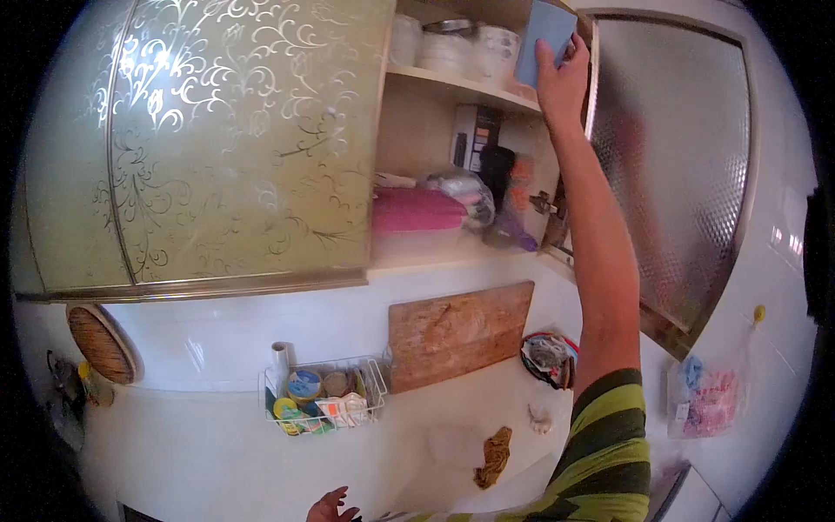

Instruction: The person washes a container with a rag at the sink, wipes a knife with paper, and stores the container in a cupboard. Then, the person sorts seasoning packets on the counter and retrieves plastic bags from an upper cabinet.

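My right hand (562, 76) reaches up to the top shelf of the wall cupboard (461, 78). Its thumb and fingers grip a flat light blue box (543, 39) at the shelf's right end. White pots or containers (448, 52) stand on that shelf, left of the box. Low in the view is my left hand (332, 505), over the counter (217, 461), with its fingers apart and nothing visible in it.
The frosted cupboard door (687, 157) stands open on the right. A pink item (417, 210) and bagged goods fill the lower shelf. Below are a leaning wooden board (461, 335), a wire basket (323, 398) of containers, a round basket (550, 357) and a brown cloth (493, 457).
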`<state>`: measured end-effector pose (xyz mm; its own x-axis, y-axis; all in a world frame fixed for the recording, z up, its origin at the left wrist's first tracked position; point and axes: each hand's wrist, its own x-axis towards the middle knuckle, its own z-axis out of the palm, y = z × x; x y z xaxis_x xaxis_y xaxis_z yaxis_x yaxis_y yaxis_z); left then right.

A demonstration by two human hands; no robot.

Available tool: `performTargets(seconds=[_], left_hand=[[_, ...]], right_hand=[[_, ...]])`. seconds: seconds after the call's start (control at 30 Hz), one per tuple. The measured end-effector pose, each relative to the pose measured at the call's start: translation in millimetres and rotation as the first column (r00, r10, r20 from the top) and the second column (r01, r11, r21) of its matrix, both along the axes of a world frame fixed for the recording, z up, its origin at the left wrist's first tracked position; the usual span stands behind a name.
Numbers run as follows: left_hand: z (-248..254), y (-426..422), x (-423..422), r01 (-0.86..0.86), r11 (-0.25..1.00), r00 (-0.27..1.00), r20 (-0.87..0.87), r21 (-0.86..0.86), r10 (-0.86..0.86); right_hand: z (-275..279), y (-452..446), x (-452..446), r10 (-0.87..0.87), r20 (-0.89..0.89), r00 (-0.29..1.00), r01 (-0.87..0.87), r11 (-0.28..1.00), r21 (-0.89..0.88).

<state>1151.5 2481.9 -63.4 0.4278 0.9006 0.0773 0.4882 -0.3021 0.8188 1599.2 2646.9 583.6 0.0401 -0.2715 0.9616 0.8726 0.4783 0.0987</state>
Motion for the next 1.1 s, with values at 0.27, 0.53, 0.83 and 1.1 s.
performTargets(seconds=[0.27,0.53,0.83,1.1], left_hand=[[-89,-40,-10,-0.277,0.960,0.932,0.231,-0.039,0.279],[-69,-42,-21,-0.362,0.928,0.930,0.029,-0.084,0.365],[-50,-31,-12,-0.167,0.947,0.980,-0.062,0.276,0.190],[-8,-25,-6,0.016,1.000,0.971,-0.239,-0.026,-0.022]], right_hand=[[30,109,36,-0.357,-0.158,0.921,0.290,0.897,-0.334],[45,131,58,-0.556,-0.123,0.822,0.373,0.689,-0.621],[22,128,49,-0.481,-0.268,0.835,0.405,0.866,-0.292],[-212,-6,-58,-0.185,0.257,0.949,0.265,0.908,-0.324]])
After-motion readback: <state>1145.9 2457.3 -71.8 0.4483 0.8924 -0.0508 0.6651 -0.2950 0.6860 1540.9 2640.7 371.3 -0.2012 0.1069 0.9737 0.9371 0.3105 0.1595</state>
